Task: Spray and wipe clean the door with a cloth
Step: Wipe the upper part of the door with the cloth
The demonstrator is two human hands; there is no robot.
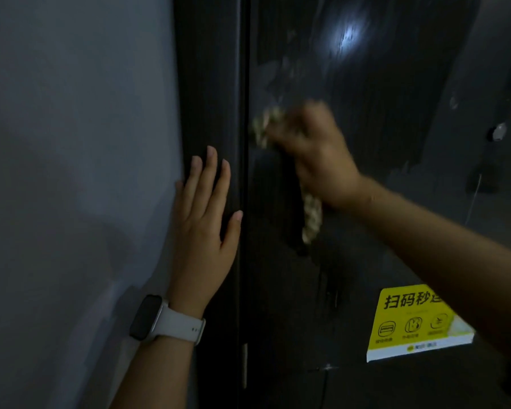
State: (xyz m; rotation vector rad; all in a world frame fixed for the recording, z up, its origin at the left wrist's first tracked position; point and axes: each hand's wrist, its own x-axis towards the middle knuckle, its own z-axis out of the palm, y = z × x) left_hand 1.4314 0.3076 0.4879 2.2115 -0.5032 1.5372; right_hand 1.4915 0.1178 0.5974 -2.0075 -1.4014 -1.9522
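The cloth (281, 149) is being pressed against the dark door (366, 98) near its left edge, at about the middle of the view, bunched under the right hand (316, 154). That hand's grip is closing round the cloth, fingers curled over the wad; it is blurred, so the exact finger placement is not showing. One tuft is poking out above and to the left of the knuckles, and a longer tail (310, 216) is hanging down below the heel of the palm. So the cloth's long axis is running roughly upright, tilting slightly from upper left to lower right, with the loose end pointing down.

The left hand (204, 219) is lying open, fingers straight and pointing up, flat on the door frame (210, 84) just beside the grey wall (71, 143). A pale-strapped watch (163, 320) is sitting on that wrist. A yellow sticker (410, 320) is showing lower right on the door, partly behind the right forearm, and a small round fitting (499, 131) is sitting near the right edge.

Streaks and a hazy glare patch are showing higher up the panel, so wiping is likely under way with plenty left. To do it well, the hand should probably be spreading the cloth flatter, gathering the dangling tail, and working in overlapping passes toward the streaked area. No spray bottle is in view.
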